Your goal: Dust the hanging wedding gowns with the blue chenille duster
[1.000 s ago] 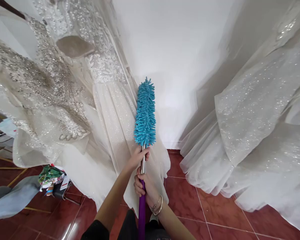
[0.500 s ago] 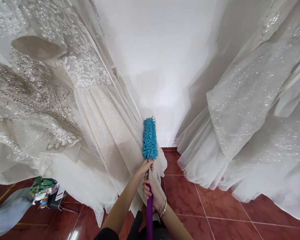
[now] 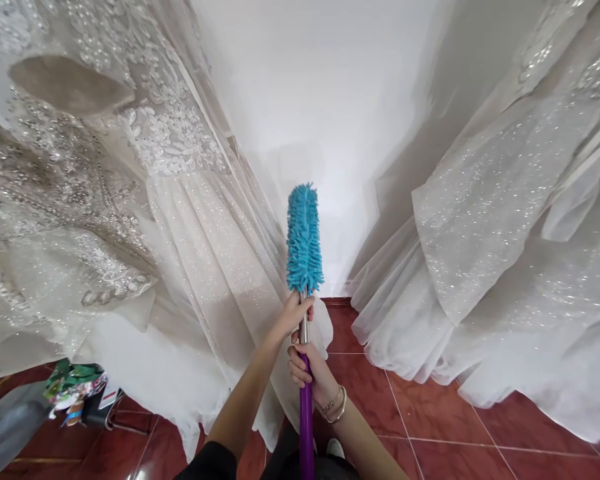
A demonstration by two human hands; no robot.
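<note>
Both hands grip a duster (image 3: 305, 240) with a shaggy blue head, a short metal shaft and a purple handle. My left hand (image 3: 298, 313) is closed round the metal shaft just under the blue head. Lower down, my right hand (image 3: 312, 373) wraps the top of the purple handle; bracelets circle that wrist. The duster points upward and away from me, in front of the white wall (image 3: 345, 133). Close on its left hangs a sparkling white gown (image 3: 215, 247) with lace on the bodice; I cannot tell if the head touches it.
More white gowns (image 3: 485, 220) hang on the right, their hems reaching the red tiled floor (image 3: 370, 393). A beaded gown (image 3: 70, 193) is at far left. Below it, a dark seat (image 3: 97, 407) holds colourful items. Grey sheer fabric (image 3: 15, 417) lies at the lower left edge.
The duster's head has risen and looks larger, with both hands moving up slightly along with it. My grip on shaft and handle is unchanged. The view has shifted a little.
</note>
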